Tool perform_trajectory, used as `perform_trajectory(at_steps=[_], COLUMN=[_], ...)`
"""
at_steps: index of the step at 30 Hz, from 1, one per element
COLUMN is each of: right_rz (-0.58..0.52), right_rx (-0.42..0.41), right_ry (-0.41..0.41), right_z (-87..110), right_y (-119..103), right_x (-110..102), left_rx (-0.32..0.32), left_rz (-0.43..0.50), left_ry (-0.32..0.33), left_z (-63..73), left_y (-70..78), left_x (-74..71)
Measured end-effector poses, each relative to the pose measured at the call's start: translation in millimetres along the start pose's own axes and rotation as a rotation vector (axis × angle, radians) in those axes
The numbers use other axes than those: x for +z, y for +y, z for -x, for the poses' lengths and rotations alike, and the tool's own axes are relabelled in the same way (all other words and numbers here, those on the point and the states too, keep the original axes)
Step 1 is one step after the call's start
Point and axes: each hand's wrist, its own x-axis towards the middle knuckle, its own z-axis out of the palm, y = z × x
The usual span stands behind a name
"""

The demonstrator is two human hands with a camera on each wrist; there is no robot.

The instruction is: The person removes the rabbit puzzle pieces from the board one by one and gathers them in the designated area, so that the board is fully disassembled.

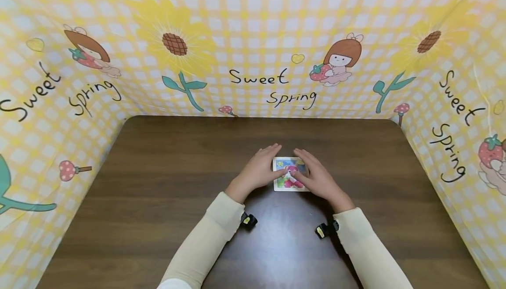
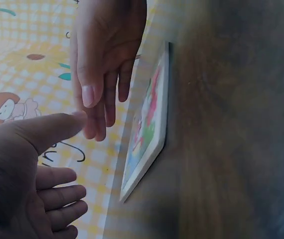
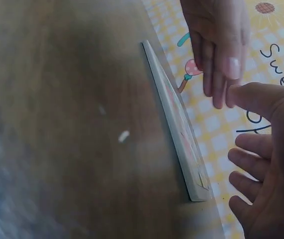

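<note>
A small flat picture board (image 1: 292, 184) with a white border lies on the table. Its print is pink, green and blue. My left hand (image 1: 258, 168) is over the board's left side, and my right hand (image 1: 320, 179) over its right side. Both thumbs point inward above the picture, their tips close together. In the left wrist view the board (image 2: 149, 122) shows a pale, thick edge, with the fingers apart from it. From the right wrist, the board (image 3: 174, 124) again lies clear of the spread fingers. Neither hand holds anything.
The brown wooden table (image 1: 178, 148) has rounded far corners. A yellow checked cloth (image 1: 257, 30) with printed flowers and figures rises along its back and both sides. Small black devices (image 1: 249, 221) sit at both wrists. A tiny white speck (image 3: 124, 136) shows on the tabletop.
</note>
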Motion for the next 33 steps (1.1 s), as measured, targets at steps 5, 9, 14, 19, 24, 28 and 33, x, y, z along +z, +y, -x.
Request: perform_trajectory(at_steps=[5,9,14,19,24,28,33], right_rz=[0.023,0.069,0.089,0.094,0.099,0.097,0.094], right_rx=[0.028,0.056,0.065,0.064,0.063,0.069,0.078], right_ry=[-0.036,-0.082,-0.107,-0.105,-0.1,-0.101,-0.098], right_z=[-2.5,-3.4,-3.9,-3.2,-2.5,-1.2,2.0], right_y=[2.6,6.0,7.3,7.6,7.6,7.6,9.2], right_x=[2.4,4.7,4.9,3.7,3.3,3.1,3.2], left_rx=[-0.026,-0.056,-0.077,-0.093,-0.102,-0.113,-0.122], left_rz=[-0.055,-0.099,-0.14,-0.162,-0.149,-0.134,-0.13], left_ry=[-0.039,-0.065,-0.085,-0.079,-0.076,-0.077,-0.086], left_z=[1.1,3.1,3.6,2.1,0.6,-1.0,-3.6], left_y=[-1.2,-1.5,-2.7,-3.1,-2.7,-0.8,1.5], left_x=[3.6,5.3,8.8,12.0,13.5,12.7,13.1])
